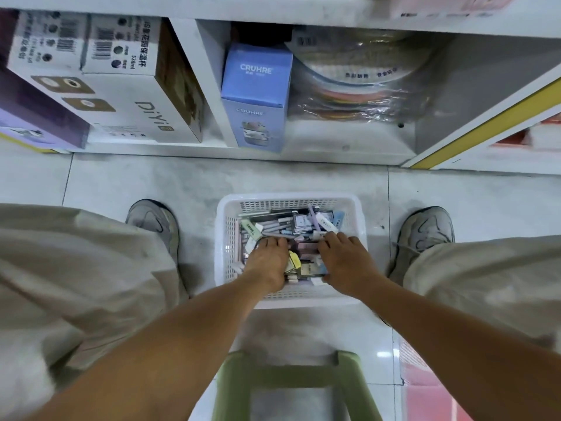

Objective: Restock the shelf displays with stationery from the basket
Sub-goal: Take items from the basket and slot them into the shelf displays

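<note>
A white plastic basket (pixel 226 214) stands on the floor between my feet, full of mixed stationery (pixel 291 224): erasers, pens and small packs. Both hands reach down into it. My left hand (pixel 268 262) lies on the pile at the basket's left side, fingertips on the items, and I cannot see a grip. My right hand (pixel 346 262) lies on the pile at the right, fingers spread forward over a pen; its underside is hidden. The bottom shelf (pixel 343 138) is straight ahead.
The shelf holds white DiYi boxes (pixel 133 95) at left, a blue CRUHRE box (pixel 256 95) in the middle and wrapped coloured discs (pixel 355 86) at right. A green stool (pixel 291 378) is under me. My shoes (pixel 154 223) flank the basket on the tiled floor.
</note>
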Motion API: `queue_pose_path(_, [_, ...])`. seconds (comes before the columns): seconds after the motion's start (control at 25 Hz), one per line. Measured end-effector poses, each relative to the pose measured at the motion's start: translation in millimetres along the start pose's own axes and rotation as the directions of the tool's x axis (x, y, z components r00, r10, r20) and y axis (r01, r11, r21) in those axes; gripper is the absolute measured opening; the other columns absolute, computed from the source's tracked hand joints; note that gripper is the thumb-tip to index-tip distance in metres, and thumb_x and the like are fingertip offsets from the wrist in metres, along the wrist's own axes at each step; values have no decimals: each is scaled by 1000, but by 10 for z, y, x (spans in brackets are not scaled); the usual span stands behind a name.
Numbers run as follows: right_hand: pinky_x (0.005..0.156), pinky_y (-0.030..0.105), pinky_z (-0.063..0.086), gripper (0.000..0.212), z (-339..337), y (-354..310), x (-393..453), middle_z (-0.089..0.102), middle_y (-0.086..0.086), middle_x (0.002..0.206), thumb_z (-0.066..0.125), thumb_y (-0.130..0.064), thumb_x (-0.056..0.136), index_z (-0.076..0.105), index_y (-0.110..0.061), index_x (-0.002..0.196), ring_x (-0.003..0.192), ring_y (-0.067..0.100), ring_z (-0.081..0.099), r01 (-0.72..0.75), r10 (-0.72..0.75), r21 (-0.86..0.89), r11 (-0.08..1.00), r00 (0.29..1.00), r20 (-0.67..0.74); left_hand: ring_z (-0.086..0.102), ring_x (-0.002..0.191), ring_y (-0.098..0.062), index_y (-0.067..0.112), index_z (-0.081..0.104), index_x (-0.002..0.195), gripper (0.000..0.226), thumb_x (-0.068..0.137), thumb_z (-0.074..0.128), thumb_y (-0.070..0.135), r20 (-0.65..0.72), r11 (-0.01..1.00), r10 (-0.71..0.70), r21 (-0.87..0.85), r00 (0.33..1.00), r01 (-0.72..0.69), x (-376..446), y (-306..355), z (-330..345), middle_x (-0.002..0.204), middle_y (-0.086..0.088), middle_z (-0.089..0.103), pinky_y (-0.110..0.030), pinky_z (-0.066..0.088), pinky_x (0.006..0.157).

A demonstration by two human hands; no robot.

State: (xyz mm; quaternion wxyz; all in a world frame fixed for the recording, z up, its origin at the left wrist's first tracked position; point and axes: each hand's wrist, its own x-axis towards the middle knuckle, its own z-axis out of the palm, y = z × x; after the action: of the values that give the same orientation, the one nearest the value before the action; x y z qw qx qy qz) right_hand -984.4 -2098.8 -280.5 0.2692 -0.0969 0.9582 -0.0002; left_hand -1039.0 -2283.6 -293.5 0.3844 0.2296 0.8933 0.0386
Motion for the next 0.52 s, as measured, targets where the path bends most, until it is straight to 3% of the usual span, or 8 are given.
queue_pose_path(0.2, [97,36,39,48,-29,17,39,59,0,129,61,-45,90,56,-24,134,118,23,55,-9,19,168,986,998,-58,58,89,-21,12,51,119,50,72,68,4,73,988,-6,-154,997,17,74,-116,-137,94,-2,58,-30,49,65])
queue_pose_path(0.28, [97,36,40,47,-37,-23,76,64,-2,129,58,-42,92,56,-25,135,118,21,57,-26,40,221,975,998,-57,58,83,-19,14,52,116,47,73,66,3,87,983,-7,-180,996,23,85,-136,-153,87,1,56,-29,49,62])
queue_pose_path(0.52, [89,36,45,41,-128,-4,113,66,2,115,56,-47,93,66,-20,122,108,22,56,-45,64,232,972,995,-78,58,84,-14,13,54,106,35,76,70,4,225,930,-8,-356,974,90,79,-225,-246,97,-4,61,-25,51,64])
